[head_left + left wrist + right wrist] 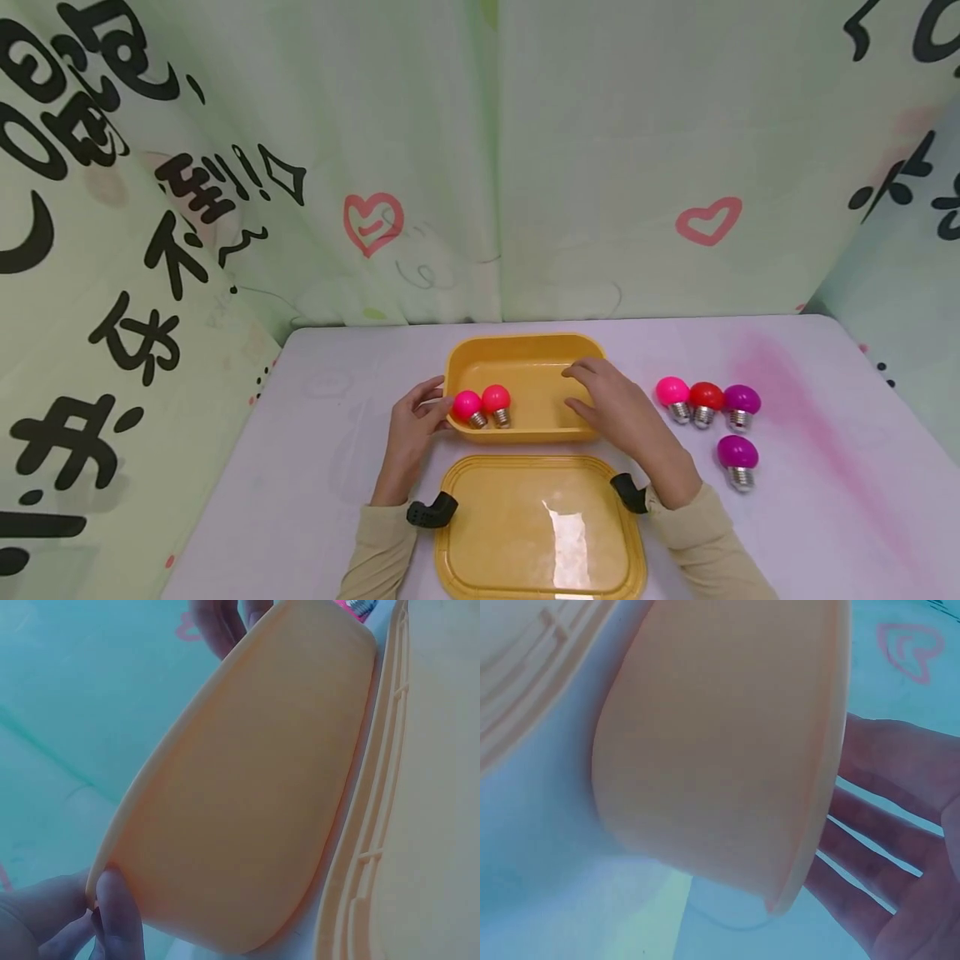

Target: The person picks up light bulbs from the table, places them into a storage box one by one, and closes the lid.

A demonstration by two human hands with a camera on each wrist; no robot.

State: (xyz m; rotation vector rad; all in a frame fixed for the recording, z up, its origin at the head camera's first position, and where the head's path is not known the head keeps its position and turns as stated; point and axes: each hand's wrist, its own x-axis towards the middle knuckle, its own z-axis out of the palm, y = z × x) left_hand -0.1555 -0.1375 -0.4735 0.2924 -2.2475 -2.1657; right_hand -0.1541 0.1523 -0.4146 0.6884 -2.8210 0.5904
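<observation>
A yellow plastic box [543, 421] sits near the back of the table with two pink light bulbs [497, 398] inside, at its left end. My left hand [414, 429] pinches the box's left rim between thumb and fingers, and the left wrist view shows the thumb on the outer wall [225, 787]. Over the right end of the box, my right hand [611, 404] has its fingers spread and holds nothing. In the right wrist view those fingers [885, 825] extend past the rim, their tips hidden behind it.
A yellow lid [517, 525] lies in front of the box, between the forearms. To the right are a pink bulb [672, 392], a red bulb [707, 397] and two purple bulbs [738, 452] on the white table [300, 500]. Printed curtains [570, 167] hang behind and beside it.
</observation>
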